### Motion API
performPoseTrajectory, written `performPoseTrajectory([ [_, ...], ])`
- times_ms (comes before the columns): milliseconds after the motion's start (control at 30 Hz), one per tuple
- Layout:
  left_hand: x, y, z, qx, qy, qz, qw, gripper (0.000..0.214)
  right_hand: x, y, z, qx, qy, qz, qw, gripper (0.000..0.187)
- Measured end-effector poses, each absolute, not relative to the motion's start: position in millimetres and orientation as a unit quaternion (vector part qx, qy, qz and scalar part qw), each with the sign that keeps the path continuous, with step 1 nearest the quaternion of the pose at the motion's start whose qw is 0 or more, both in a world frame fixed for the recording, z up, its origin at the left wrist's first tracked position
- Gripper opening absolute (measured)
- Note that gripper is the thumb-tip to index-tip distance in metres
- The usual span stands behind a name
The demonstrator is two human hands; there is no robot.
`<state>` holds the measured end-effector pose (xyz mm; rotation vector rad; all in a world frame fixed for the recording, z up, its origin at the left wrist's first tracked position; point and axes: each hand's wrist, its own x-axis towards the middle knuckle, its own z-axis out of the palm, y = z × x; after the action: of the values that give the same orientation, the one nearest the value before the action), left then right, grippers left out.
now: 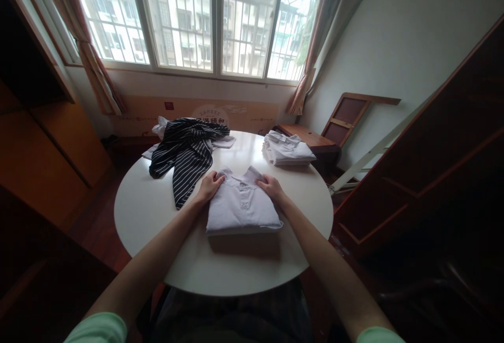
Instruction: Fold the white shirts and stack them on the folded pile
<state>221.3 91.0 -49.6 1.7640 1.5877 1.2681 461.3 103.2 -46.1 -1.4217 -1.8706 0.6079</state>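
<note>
Left hand and right hand in seemingly closed grips on 1 folded white shirt.

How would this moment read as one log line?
left hand: holding folded shirt near collar | right hand: same shirt, collar's other side | table: striped garment left, folded white pile right

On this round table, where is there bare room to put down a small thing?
Bare table: between the folded shirt and near edge; at left, between striped cloth, left forearm and edge; at right, between white pile, right forearm and edge. Crowded: back left, under the striped cloth, and the centre.
</note>
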Motion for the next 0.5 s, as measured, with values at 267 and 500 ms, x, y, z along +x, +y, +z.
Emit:
performPoseTrajectory([
  [267,219.0,86.1,-44.3,0.644,0.546,0.462,0.271,0.025,457.7,100.5,-46.8,-0.58,-0.695,0.199,0.376,0.025],
  [500,217.8,93.6,-48.1,0.635,0.564,0.472,0.236,0.022,465.1,88.9,-35.6,-0.627,-0.599,0.215,0.449,0.035],
])
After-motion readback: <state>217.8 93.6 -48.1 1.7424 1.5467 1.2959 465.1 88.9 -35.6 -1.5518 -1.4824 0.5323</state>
